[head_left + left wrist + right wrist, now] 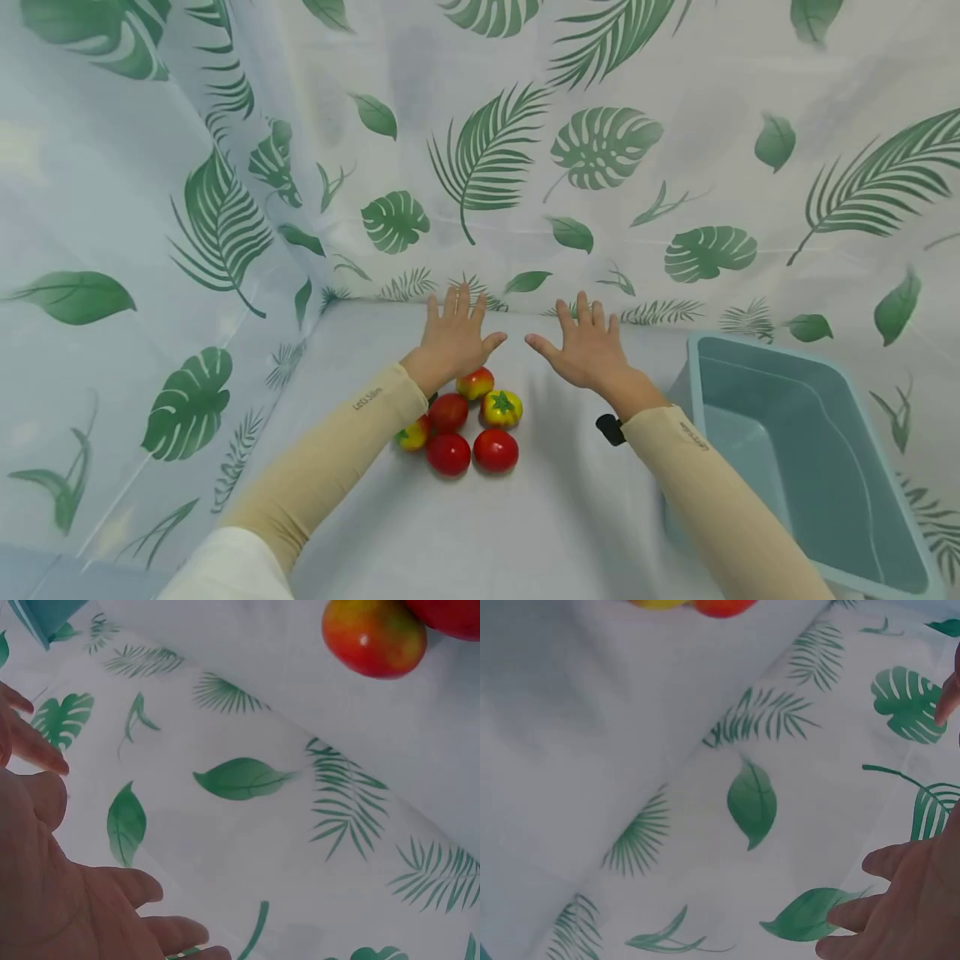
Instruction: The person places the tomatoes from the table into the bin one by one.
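Observation:
My left hand [453,340] is held out with its fingers spread, just beyond a cluster of red and yellow tomato-like fruits. Level with it, my right hand [587,348] also has straight, spread fingers and holds nothing. Among the cluster are a yellow fruit with a green star-shaped top [502,408], a plain red fruit [496,451] and a red-yellow fruit [475,383]. Another yellowish fruit [411,437] is partly hidden by the left forearm. In the left wrist view, a red-yellow fruit [373,637] lies apart from the left hand [67,892]. The right hand [907,900] touches no fruit.
A blue-grey plastic tub [780,458] stands to the right, partly behind the right forearm. The white table [547,517] meets a leaf-patterned curtain [517,158] at the back and left. A small black device [611,429] sits at the right wrist.

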`<action>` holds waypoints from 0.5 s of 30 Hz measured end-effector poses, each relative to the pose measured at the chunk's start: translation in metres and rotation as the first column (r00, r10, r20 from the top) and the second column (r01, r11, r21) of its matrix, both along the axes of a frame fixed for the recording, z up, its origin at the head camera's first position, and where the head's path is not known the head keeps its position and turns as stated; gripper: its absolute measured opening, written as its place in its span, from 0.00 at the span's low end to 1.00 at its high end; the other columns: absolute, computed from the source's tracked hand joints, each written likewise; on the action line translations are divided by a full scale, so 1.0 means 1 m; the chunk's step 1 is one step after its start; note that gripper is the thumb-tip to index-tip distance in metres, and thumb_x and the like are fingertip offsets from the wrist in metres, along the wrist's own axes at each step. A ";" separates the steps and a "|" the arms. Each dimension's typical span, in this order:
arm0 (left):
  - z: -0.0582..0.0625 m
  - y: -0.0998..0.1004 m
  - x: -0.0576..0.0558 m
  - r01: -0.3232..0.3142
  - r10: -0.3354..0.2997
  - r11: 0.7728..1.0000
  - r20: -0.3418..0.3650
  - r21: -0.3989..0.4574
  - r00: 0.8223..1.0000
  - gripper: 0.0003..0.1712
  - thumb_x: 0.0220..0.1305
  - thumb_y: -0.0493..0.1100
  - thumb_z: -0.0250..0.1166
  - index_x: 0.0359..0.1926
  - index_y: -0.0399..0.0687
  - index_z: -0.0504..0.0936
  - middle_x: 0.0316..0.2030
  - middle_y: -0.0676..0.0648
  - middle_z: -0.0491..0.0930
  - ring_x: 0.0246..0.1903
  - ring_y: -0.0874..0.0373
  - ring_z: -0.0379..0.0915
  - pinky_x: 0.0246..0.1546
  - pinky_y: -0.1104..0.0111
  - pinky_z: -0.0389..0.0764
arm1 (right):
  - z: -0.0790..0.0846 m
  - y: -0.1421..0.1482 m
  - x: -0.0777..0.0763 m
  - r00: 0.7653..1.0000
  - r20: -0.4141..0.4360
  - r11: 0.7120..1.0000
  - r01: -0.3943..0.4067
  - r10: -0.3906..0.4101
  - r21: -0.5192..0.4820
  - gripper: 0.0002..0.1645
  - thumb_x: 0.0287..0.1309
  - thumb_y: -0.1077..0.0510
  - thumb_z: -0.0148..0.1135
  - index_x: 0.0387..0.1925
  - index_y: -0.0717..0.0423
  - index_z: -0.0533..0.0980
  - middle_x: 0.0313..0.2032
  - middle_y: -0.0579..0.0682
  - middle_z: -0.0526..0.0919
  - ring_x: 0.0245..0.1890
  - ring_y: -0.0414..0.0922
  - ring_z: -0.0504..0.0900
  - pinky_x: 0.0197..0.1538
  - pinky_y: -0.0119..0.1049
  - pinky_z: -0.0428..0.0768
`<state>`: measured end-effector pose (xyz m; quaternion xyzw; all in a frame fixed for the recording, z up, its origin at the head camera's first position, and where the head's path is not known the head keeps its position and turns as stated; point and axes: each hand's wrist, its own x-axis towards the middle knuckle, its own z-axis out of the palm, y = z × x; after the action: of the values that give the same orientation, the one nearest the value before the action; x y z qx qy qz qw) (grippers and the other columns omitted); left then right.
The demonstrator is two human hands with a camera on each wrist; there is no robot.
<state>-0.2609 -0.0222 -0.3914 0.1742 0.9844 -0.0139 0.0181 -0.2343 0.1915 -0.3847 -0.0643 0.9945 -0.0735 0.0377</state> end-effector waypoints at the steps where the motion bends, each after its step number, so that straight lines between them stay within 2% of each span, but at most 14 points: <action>1: 0.000 0.000 -0.001 0.002 -0.002 1.000 0.000 0.006 1.000 0.47 0.69 0.73 0.35 0.77 0.49 0.45 0.76 0.38 0.38 0.75 0.41 0.34 0.70 0.40 0.37 | 0.001 0.002 0.000 1.000 -0.001 1.000 -0.001 0.001 0.003 0.57 0.62 0.23 0.37 0.76 0.59 0.46 0.74 0.69 0.39 0.72 0.71 0.41 0.69 0.68 0.40; 5: -0.001 -0.006 -0.003 0.002 -0.002 0.999 0.008 0.051 1.000 0.47 0.69 0.72 0.38 0.77 0.50 0.47 0.76 0.39 0.41 0.75 0.41 0.37 0.71 0.41 0.39 | 0.010 0.011 0.011 1.000 0.005 1.000 -0.028 0.028 0.002 0.56 0.63 0.24 0.40 0.75 0.62 0.47 0.73 0.71 0.47 0.71 0.70 0.48 0.69 0.66 0.46; 8: -0.004 -0.022 0.005 -0.002 -0.002 0.994 0.032 0.111 0.999 0.45 0.69 0.70 0.42 0.77 0.49 0.50 0.76 0.39 0.44 0.74 0.42 0.39 0.71 0.42 0.41 | 0.023 0.022 0.037 0.997 0.041 0.998 -0.061 0.061 0.007 0.55 0.64 0.28 0.47 0.74 0.64 0.49 0.71 0.71 0.54 0.70 0.69 0.53 0.68 0.66 0.50; 12: -0.014 -0.059 0.032 -0.016 0.004 0.978 0.061 0.206 0.998 0.41 0.69 0.65 0.51 0.74 0.47 0.59 0.73 0.39 0.54 0.72 0.42 0.48 0.71 0.45 0.49 | 0.039 0.050 0.089 0.994 0.057 0.996 -0.090 0.089 0.014 0.54 0.62 0.30 0.53 0.72 0.66 0.55 0.68 0.72 0.60 0.67 0.70 0.58 0.66 0.69 0.53; 15: -0.033 -0.090 0.058 -0.046 0.024 0.955 0.078 0.294 0.997 0.36 0.68 0.59 0.58 0.69 0.44 0.68 0.69 0.38 0.63 0.69 0.41 0.57 0.68 0.46 0.58 | 0.036 0.083 0.131 0.997 0.044 0.998 -0.059 0.059 0.003 0.54 0.60 0.28 0.53 0.70 0.66 0.59 0.66 0.73 0.61 0.64 0.73 0.60 0.62 0.71 0.54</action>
<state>-0.2025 -0.1119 -0.4241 0.1580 0.9770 0.1402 0.0285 -0.1034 0.2746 -0.3486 -0.0919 0.9913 -0.0715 0.0618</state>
